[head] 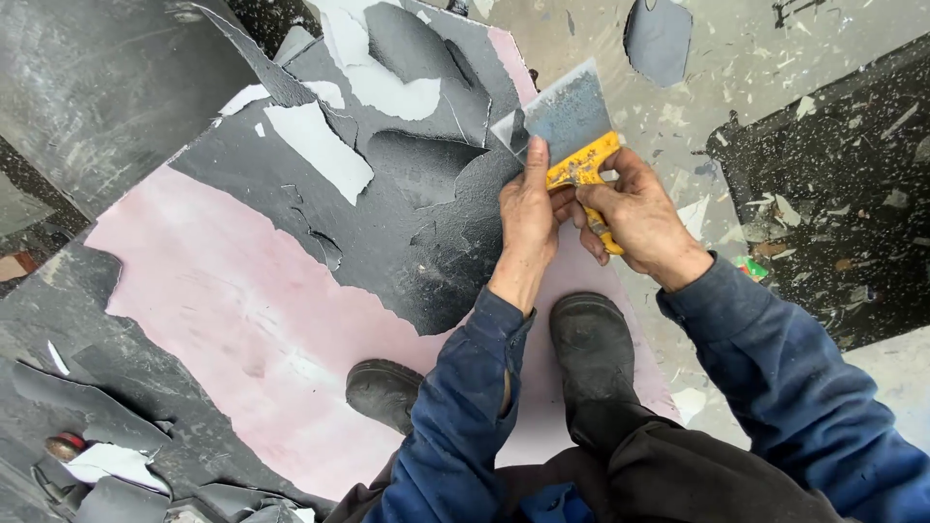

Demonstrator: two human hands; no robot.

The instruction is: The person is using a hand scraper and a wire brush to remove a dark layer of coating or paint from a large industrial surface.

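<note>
Right hand (635,208): grip closed around yellow handle of scraper (573,131). Left hand (528,215): fingers pressed together against top of handle, index finger extended onto base of blade. Scraper position: near far right edge of pink board (242,300), blade wedged under torn black coating (426,223). Coating peeled from near half of board; loose black scraps (116,475) at near left corner. Two black boots (591,344) planted on near right part of board. Speckled floor (765,58) beyond.
</note>
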